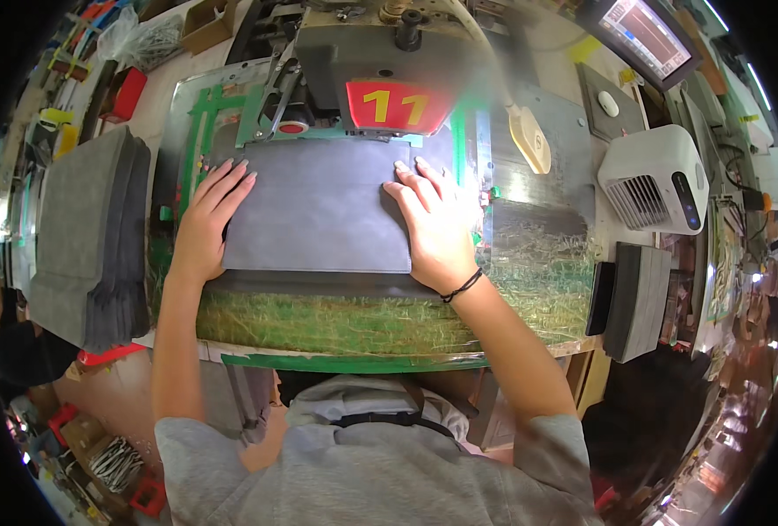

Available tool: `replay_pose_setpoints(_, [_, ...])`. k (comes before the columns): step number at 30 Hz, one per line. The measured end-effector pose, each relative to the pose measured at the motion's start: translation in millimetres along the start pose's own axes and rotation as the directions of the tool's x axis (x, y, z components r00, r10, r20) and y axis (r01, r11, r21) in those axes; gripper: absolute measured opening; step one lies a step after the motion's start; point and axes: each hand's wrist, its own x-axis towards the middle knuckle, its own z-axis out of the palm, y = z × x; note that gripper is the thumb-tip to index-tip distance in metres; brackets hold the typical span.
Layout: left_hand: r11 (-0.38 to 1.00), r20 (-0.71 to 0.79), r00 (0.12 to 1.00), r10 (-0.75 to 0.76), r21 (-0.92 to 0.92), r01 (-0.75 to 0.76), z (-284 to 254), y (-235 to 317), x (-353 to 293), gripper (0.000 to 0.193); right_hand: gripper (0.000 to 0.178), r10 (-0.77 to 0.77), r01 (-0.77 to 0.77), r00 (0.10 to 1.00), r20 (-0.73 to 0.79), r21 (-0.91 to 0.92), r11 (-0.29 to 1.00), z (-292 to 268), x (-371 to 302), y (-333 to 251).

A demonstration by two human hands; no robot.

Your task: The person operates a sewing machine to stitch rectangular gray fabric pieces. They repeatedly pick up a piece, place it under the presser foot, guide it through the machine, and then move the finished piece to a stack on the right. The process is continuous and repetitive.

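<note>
A flat grey panel of leather-like material [319, 210] lies on the machine bed, its far edge under the head of an industrial sewing machine [345, 66]. At the panel's left edge rests my left hand [207, 223], open, fingers stretched forward with the tips on the material. My right hand [437, 223] is open too, spread along the right edge, its fingertips touching the panel's far right part. A dark cord circles my right wrist. Beneath the panel's near edge shows a darker strip [319, 283]. The machine's needle area is hidden behind its red-fronted head.
Stacked grey panels [82, 237] stand at the left, more dark pieces [639, 302] at the right. A white fan unit [656, 180], a screen [643, 39] and a white mouse [608, 105] are right of the machine. A red box [126, 95] sits far left.
</note>
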Motion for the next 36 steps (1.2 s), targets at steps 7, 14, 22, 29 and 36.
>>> replay_pose_setpoints(7, [1.0, -0.01, 1.0, 0.015, 0.023, -0.015, -8.9, -12.0, -6.8, 0.055, 0.048, -0.017, 0.018, 0.999, -0.042, 0.023, 1.0, 11.8, 8.1, -10.7])
replay_pose_setpoints(14, [1.0, 0.006, 1.0, -0.011, 0.029, 0.011, -4.7, -11.1, -4.8, 0.053, 0.046, -0.014, 0.016, 0.999, -0.042, 0.038, 0.999, 9.4, 9.3, -5.0])
replay_pose_setpoints(22, [1.0, -0.031, 0.999, 0.007, 0.006, -0.007, 8.4, 3.5, 3.9, 0.06, 0.045, -0.012, 0.014, 0.999, -0.037, 0.044, 0.999, -8.0, 2.7, 7.4])
replay_pose_setpoints(29, [1.0, -0.026, 1.0, 0.005, -0.009, -0.005, 13.8, 22.5, 13.6, 0.062, 0.045, 0.0, 0.002, 0.999, -0.051, 0.043, 0.999, -17.2, -6.9, 23.2])
replay_pose_setpoints(36, [0.999, -0.039, 0.998, 0.044, 0.01, -0.043, 20.7, 37.5, 20.9, 0.062, 0.052, 0.022, -0.019, 0.999, -0.031, 0.074, 0.997, -25.3, -16.4, 41.1])
